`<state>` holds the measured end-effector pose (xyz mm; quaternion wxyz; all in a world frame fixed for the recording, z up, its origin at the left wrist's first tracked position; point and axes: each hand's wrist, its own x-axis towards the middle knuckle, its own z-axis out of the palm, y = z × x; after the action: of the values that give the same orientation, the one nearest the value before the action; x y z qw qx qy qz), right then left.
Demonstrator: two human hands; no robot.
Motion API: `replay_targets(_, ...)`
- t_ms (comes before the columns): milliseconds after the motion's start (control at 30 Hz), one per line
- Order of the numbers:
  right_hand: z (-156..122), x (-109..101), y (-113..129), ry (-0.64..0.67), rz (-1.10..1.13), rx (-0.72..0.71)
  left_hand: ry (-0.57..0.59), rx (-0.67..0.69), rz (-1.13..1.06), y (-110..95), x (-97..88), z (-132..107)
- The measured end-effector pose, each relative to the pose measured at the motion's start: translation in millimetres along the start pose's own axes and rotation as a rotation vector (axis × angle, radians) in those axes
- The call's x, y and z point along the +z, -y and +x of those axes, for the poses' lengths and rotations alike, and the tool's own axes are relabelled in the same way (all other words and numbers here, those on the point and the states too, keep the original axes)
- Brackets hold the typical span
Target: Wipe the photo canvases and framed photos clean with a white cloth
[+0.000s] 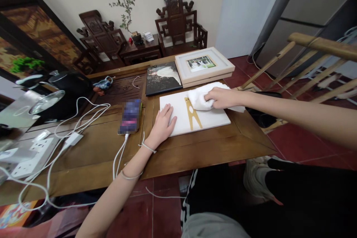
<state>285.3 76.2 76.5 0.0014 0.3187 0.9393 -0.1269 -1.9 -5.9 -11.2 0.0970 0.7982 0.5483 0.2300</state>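
A white rectangular board (178, 113) lies flat on the wooden table, with a gold clothespin-like shape (192, 115) on its face. My left hand (163, 123) rests on the board's left edge, fingers stretched out and nothing in them. Bunched in my right hand (221, 97) is a white cloth (198, 98), pressed onto the right part of the board. Part of the cloth spreads past the board's right side. Right behind the board are a dark photo panel (163, 78) and a pale framed picture (204, 64), which sits on another frame.
A charging phone (130, 116) lies left of the board. White cables, a power strip (33, 158) and a black kettle (69, 89) crowd the table's left side. A bamboo chair (304, 59) stands at the right; two carved chairs are behind.
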Motion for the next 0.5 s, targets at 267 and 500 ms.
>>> replay_targets(267,-33,6,11,0.025,0.055,0.001,-0.001,0.002,-0.002,0,-0.5,0)
replay_targets(500,-70,18,27,0.058,0.146,0.005,-0.005,0.004,0.006,0,-0.1,-1)
